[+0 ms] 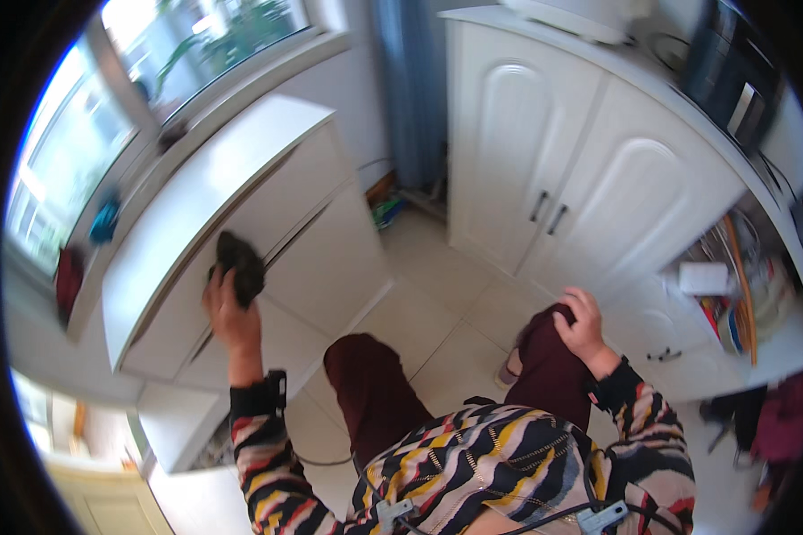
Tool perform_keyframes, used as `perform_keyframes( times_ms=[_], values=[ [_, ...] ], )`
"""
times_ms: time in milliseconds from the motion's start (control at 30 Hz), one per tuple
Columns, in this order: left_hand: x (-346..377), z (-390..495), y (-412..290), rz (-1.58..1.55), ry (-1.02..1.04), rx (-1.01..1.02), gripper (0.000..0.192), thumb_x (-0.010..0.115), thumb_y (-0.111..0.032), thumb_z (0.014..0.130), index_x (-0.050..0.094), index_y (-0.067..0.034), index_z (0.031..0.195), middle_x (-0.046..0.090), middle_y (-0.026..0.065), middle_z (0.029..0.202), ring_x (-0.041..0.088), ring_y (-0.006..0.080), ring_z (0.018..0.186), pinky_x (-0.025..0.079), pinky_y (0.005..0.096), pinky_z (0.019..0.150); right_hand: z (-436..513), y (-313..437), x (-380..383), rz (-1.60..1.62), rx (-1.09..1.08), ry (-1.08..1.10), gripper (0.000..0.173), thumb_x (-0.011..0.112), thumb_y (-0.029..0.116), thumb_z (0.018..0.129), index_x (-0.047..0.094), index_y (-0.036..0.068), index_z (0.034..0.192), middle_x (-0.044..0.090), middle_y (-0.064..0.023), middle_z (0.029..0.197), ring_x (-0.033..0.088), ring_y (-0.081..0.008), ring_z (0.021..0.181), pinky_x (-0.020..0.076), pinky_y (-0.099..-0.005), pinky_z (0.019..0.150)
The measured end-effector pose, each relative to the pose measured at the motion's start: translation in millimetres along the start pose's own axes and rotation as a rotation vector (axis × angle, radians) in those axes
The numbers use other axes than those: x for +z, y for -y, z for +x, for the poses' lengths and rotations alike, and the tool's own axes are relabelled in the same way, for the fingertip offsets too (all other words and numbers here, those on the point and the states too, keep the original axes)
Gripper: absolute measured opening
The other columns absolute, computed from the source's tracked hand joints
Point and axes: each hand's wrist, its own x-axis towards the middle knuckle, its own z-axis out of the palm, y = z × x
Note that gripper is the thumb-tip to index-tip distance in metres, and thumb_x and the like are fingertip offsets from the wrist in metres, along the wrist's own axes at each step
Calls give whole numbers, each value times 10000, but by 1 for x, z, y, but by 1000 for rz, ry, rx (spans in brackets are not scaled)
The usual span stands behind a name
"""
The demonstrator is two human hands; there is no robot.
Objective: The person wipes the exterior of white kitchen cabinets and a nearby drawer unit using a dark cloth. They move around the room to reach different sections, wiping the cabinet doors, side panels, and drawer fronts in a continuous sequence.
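My left hand (231, 307) is closed on a dark, crumpled cloth (241, 269), held against or just in front of the drawer fronts of a white cabinet (308, 234). Whether the cloth touches the cabinet, I cannot tell. My right hand (582, 324) rests on my right knee, its fingers slightly spread over the dark red trousers (549, 348), with nothing seen in it. My left knee is bent beside the white cabinet.
A white two-door cupboard (528, 147) with dark handles stands ahead to the right. An open shelf (776, 334) at the right holds assorted items. A blue curtain (411, 93) hangs in the corner. Windows line the left, with a teal item (105, 221) on the sill.
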Motion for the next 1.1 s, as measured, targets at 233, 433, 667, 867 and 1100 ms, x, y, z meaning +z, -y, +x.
perform_keyframes(
  times_ms=[233, 433, 667, 867, 1100],
  values=[
    [-6, 6, -12, -112, -204, 42, 639, 706, 80, 694, 591, -70, 1304, 577, 158, 1392, 506, 381, 1281, 396, 476, 1085, 1, -2, -13, 10, 22, 9, 236, 723, 146, 764, 642, 56, 966, 636, -140, 1130, 602, -361, 1068, 488, -459, 914],
    [-14, 18, -56, -206, -35, 216, 616, 666, 73, 707, 585, -76, 1300, 559, 133, 1421, 496, 382, 1296, 391, 497, 1086, 1, -2, -11, 12, 1, 13, 232, 722, 148, 762, 644, 52, 958, 633, -132, 1111, 606, -350, 1049, 494, -454, 896],
    [8, 43, -38, 33, 169, 131, 659, 710, 97, 690, 584, -99, 1307, 535, 102, 1438, 472, 404, 1285, 415, 487, 1077, 3, 1, -11, 28, -5, 10, 213, 719, 125, 763, 644, 55, 950, 636, -129, 1119, 608, -353, 1032, 500, -453, 897],
    [-13, 10, 1, 50, 212, 144, 641, 714, 91, 688, 607, -100, 1290, 560, 107, 1409, 490, 400, 1263, 420, 491, 1073, 1, 1, -8, 47, 2, -10, 189, 719, 117, 757, 653, 61, 925, 650, -128, 1085, 620, -359, 1011, 512, -458, 874],
    [-67, -82, 91, 61, -199, -325, 619, 698, 61, 713, 601, -78, 1308, 527, 182, 1387, 474, 404, 1288, 379, 484, 1099, 4, 0, 5, 36, 1, 23, 205, 707, 88, 772, 655, 26, 961, 652, -168, 1125, 608, -387, 1053, 494, -462, 926]
  ],
)
